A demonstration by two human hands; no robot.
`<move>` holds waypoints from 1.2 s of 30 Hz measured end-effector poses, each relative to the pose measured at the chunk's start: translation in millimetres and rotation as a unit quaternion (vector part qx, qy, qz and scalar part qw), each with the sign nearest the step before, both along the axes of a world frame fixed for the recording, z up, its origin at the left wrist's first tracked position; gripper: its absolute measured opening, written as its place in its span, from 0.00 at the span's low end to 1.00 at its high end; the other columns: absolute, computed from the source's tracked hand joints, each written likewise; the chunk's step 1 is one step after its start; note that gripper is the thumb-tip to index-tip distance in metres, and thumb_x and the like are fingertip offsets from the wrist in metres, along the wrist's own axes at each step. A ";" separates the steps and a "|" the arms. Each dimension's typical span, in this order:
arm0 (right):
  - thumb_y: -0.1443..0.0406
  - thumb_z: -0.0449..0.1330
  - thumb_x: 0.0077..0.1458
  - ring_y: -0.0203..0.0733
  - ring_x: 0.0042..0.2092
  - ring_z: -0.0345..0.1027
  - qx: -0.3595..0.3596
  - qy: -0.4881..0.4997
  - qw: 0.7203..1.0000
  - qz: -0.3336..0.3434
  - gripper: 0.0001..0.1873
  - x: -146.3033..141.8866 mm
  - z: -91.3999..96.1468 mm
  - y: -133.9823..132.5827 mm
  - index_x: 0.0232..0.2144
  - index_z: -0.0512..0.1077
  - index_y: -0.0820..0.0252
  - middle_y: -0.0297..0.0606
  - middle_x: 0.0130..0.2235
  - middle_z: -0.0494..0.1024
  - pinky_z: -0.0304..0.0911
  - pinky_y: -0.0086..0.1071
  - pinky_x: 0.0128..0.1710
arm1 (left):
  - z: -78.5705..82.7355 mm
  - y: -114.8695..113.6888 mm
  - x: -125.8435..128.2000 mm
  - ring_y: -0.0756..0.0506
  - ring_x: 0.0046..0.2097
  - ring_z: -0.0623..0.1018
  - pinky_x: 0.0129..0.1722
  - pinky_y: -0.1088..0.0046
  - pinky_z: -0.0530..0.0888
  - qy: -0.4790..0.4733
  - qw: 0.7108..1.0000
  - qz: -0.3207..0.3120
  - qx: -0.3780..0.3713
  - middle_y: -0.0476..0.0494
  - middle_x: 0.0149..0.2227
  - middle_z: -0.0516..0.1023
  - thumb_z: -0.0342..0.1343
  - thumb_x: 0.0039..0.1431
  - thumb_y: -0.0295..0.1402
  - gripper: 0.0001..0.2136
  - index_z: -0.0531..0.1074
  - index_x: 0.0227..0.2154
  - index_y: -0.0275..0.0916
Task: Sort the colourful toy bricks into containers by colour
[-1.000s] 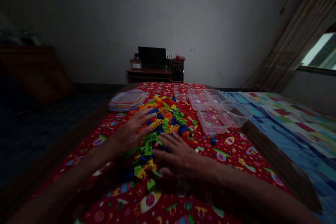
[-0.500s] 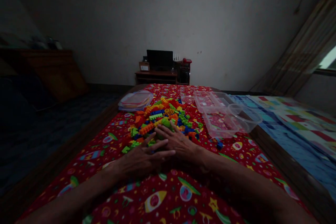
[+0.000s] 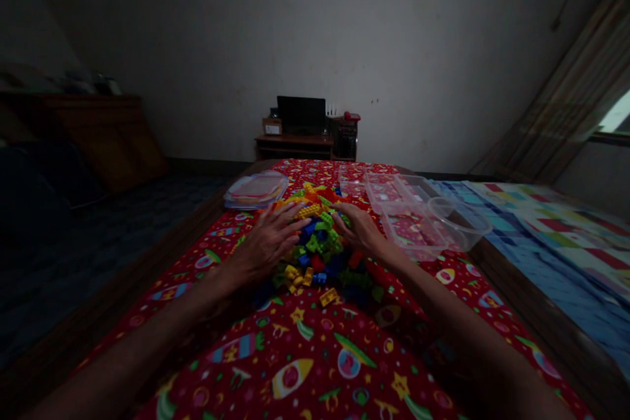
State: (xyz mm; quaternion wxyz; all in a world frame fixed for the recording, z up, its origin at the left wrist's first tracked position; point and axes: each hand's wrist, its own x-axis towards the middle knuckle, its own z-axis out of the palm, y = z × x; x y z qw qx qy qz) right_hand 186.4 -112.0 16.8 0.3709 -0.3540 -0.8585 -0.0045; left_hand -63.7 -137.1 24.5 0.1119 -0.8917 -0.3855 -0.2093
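Observation:
A heap of small plastic building bricks in yellow, green, blue, orange and red lies on a red patterned cloth. My left hand rests on the heap's left side with its fingers stretched out flat. On the right side, my right hand lies with spread fingers over the bricks. Both hands hold nothing, and the bricks sit between them.
Several clear plastic boxes stand to the right of the heap. A stack of clear lids lies at the back left. Right of the wooden edge is a bright checked cloth. A low desk with a screen stands by the far wall.
Both hands moved apart and farther away, from the near edge of the heap to its two sides. The bricks now lie gathered between them.

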 end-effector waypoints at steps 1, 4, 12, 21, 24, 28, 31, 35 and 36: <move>0.62 0.47 0.65 0.45 0.53 0.67 0.009 -0.008 1.000 0.011 0.19 1.7 -1.1 -15.2 0.55 0.65 0.61 0.49 0.51 0.73 0.63 0.41 0.51 | -0.8 -1.9 -11.2 0.41 0.67 0.53 0.64 0.48 0.46 -0.022 1.000 0.021 -0.006 0.46 0.67 0.52 0.36 0.67 0.38 0.21 0.60 0.60 0.48; 0.58 0.50 0.63 0.52 0.64 0.50 0.051 -0.125 0.988 0.079 0.22 7.7 -9.5 -66.9 0.56 0.64 0.60 0.54 0.60 0.62 0.53 0.51 0.59 | -17.9 -7.9 -54.1 0.39 0.67 0.52 0.64 0.48 0.47 -0.077 0.993 0.091 -0.023 0.46 0.67 0.52 0.33 0.67 0.42 0.23 0.60 0.60 0.48; 0.57 0.52 0.62 0.55 0.67 0.39 0.063 -0.308 0.939 0.142 0.24 21.0 -26.2 -68.6 0.59 0.60 0.48 0.51 0.66 0.49 0.41 0.62 0.60 | -104.2 -40.2 -116.4 0.29 0.66 0.51 0.60 0.42 0.52 -0.098 0.955 0.242 -0.142 0.38 0.68 0.49 0.47 0.57 0.53 0.36 0.44 0.66 0.49; 0.62 0.54 0.61 0.56 0.65 0.44 0.110 -0.215 0.969 0.048 0.26 -0.8 -25.8 -32.9 0.60 0.58 0.58 0.56 0.64 0.52 0.46 0.58 0.59 | -89.9 -38.3 -70.8 0.29 0.66 0.49 0.59 0.47 0.61 -0.159 0.967 0.155 -0.126 0.35 0.69 0.39 0.55 0.47 0.57 0.47 0.41 0.66 0.46; 0.64 0.50 0.63 0.48 0.56 0.59 0.125 -0.208 0.963 0.118 0.20 -14.7 -27.8 -68.7 0.56 0.61 0.61 0.53 0.56 0.65 0.59 0.46 0.52 | -83.8 -35.2 -68.2 0.30 0.66 0.50 0.60 0.48 0.59 -0.213 0.954 0.169 -0.127 0.35 0.69 0.42 0.53 0.48 0.58 0.46 0.42 0.66 0.45; 0.59 0.47 0.65 0.38 0.35 0.66 0.115 -0.274 0.915 0.274 0.14 -38.7 -42.7 -108.7 0.42 0.66 0.62 0.39 0.35 0.75 0.60 0.30 0.28 | -74.2 -22.9 -68.6 0.33 0.65 0.56 0.61 0.49 0.59 -0.306 0.908 0.217 -0.184 0.33 0.67 0.50 0.45 0.58 0.54 0.37 0.44 0.65 0.41; 0.52 0.48 0.63 0.37 0.31 0.64 0.077 -0.263 0.919 0.284 0.18 -48.8 -53.8 -113.2 0.39 0.65 0.60 0.36 0.33 0.73 0.54 0.29 0.22 | -70.0 -5.3 -69.2 0.35 0.64 0.59 0.61 0.50 0.59 -0.366 0.879 0.234 -0.197 0.34 0.64 0.57 0.41 0.61 0.52 0.31 0.51 0.63 0.42; 0.51 0.51 0.61 0.36 0.29 0.65 0.027 -0.263 0.927 0.268 0.18 -50.5 -52.8 -109.8 0.39 0.65 0.61 0.35 0.32 0.74 0.55 0.29 0.22 | -69.0 19.5 -68.7 0.36 0.62 0.64 0.61 0.51 0.59 -0.395 0.859 0.274 -0.175 0.37 0.59 0.66 0.40 0.61 0.52 0.28 0.60 0.59 0.42; 0.53 0.51 0.62 0.36 0.30 0.66 0.026 -0.270 0.921 0.281 0.17 -50.4 -50.2 -111.1 0.39 0.65 0.61 0.36 0.33 0.74 0.56 0.29 0.22 | -68.3 24.5 -67.4 0.36 0.61 0.65 0.61 0.50 0.60 -0.394 0.857 0.286 -0.172 0.37 0.58 0.68 0.39 0.61 0.53 0.28 0.61 0.58 0.42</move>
